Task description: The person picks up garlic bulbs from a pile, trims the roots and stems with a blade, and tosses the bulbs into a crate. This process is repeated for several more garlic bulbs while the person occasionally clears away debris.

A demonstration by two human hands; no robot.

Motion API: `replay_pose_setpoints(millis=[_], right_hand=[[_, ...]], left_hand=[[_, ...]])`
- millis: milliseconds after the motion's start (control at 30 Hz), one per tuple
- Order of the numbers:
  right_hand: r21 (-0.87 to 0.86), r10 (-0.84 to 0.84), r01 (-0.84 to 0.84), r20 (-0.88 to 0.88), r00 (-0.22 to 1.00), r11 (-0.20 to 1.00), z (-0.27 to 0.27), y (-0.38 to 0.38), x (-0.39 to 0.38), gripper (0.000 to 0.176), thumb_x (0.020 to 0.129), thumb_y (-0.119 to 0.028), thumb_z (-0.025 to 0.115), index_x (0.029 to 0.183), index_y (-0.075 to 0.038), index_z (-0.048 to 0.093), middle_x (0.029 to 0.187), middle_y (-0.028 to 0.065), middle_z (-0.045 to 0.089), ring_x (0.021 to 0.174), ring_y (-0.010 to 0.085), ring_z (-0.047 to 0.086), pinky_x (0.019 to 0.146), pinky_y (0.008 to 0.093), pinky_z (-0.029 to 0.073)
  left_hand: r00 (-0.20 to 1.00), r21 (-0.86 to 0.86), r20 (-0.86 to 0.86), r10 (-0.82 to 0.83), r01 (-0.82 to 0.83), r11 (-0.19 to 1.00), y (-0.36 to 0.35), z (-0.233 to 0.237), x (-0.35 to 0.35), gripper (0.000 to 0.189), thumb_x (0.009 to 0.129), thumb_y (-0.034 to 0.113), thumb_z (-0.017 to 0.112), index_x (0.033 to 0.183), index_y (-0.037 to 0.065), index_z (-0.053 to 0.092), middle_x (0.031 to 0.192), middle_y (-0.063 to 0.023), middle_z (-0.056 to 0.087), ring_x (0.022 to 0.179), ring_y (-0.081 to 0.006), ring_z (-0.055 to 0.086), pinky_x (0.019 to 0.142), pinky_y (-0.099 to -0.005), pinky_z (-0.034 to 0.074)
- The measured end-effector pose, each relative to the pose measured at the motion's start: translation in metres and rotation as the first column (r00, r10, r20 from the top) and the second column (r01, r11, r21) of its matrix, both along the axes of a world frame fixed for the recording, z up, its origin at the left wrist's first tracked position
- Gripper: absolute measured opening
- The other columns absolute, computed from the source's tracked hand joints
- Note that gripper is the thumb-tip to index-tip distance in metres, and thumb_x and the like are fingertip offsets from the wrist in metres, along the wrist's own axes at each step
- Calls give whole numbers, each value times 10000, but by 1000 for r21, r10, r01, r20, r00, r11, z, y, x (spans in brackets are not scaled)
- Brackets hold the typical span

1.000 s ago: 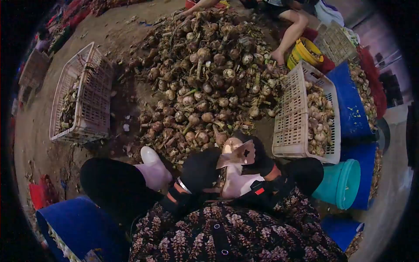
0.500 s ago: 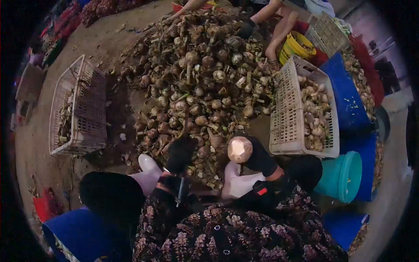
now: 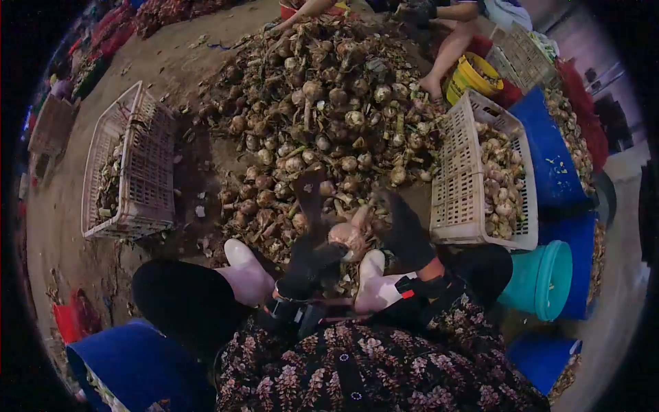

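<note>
My left hand (image 3: 309, 264), in a black glove, is closed round what looks like a knife (image 3: 311, 196), whose broad dark blade points up and away from me. A large pinkish garlic bulb (image 3: 347, 237) with a stub of stem is held between my two hands, close to the left fingers. My right hand (image 3: 406, 233), also black-gloved, is at the bulb's right side and seems to grip it by the stem; its fingers are dark and partly smeared. Just beyond both hands lies a big heap of dirty garlic bulbs (image 3: 329, 103) with dry stalks.
At the right stands a white crate (image 3: 449, 175) of garlic bulbs; a white crate (image 3: 147, 168) with trimmings is at the left. A teal bucket (image 3: 525, 278) and blue containers (image 3: 549, 151) stand at right. Across the heap are other people's arms and a yellow bucket (image 3: 473, 77).
The pale cut face in my right hand no longer shows; a bulb with a stem is now further left, between my hands. The knife blade has turned its broad side to view.
</note>
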State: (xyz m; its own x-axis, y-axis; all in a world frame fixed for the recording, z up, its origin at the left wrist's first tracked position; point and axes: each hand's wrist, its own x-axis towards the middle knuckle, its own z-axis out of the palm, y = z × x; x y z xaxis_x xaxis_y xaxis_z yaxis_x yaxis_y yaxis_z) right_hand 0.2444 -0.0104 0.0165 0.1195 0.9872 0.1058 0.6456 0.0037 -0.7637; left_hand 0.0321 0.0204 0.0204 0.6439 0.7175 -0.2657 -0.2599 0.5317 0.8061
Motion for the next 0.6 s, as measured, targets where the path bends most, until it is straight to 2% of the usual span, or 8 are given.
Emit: replay_pose_setpoints(millis=[67,133,200,267,367,400,467,600], right_hand=[[-311,-274,80,-651,708,947,-7,1,3,381,788,-178,601,1107,23,542,1072,166,567,976,322,549,885,366,424],[-79,87,-139,-459,884,987,-15,-11,-7,336,801,-164,598,1078,20,554,1010,127,597,917,274,574,838,325,442],[-176,51,-199,-610,790,964,-27,-13,-12,297,807,-156,597,1048,14,564,961,101,616,874,235,587,793,301,450],[-542,-465,-238,-829,311,806,-41,-10,-12,265,806,-154,599,1017,5,572,925,88,624,845,203,590,750,293,449],[-264,-5,-71,-275,962,962,-29,-13,-12,315,775,-206,626,1006,1,569,858,144,620,784,259,596,687,380,449],[-108,141,-138,20,990,984,-25,-12,-14,334,766,-221,631,1006,3,567,852,158,616,776,278,597,681,391,448],[-126,143,-124,155,978,984,-13,-15,-16,377,745,-264,646,1001,3,568,848,167,611,783,317,585,685,400,444],[-176,202,-151,319,926,973,3,-18,-22,428,699,-317,671,976,-4,579,847,190,596,796,380,556,708,415,439]], left_hand=[[990,26,-134,-38,42,999,3,11,-6,401,786,221,649,1126,36,543,996,-43,596,844,-91,544,693,-250,456],[957,449,-288,35,103,887,1,11,2,418,794,226,641,1146,33,526,1000,-67,599,844,-130,560,709,-277,460],[949,657,-303,91,138,741,1,1,5,426,798,233,636,1154,32,518,996,-93,601,846,-183,573,724,-309,461],[959,715,-270,91,136,685,-1,-18,3,424,794,240,637,1146,35,521,981,-123,601,847,-246,581,733,-344,459],[891,787,-423,166,270,554,2,-24,-5,415,781,249,645,1120,41,531,945,-171,598,837,-332,583,733,-394,458],[878,729,-456,143,277,625,2,-24,-4,406,781,254,642,1112,45,534,936,-178,598,837,-338,584,725,-398,460],[851,593,-518,92,279,755,2,-27,-3,389,782,264,634,1094,52,540,918,-191,599,837,-349,585,707,-406,464],[828,681,-544,135,342,647,4,-17,-1,358,793,291,608,1057,58,548,874,-191,605,797,-372,587,659,-433,466]])
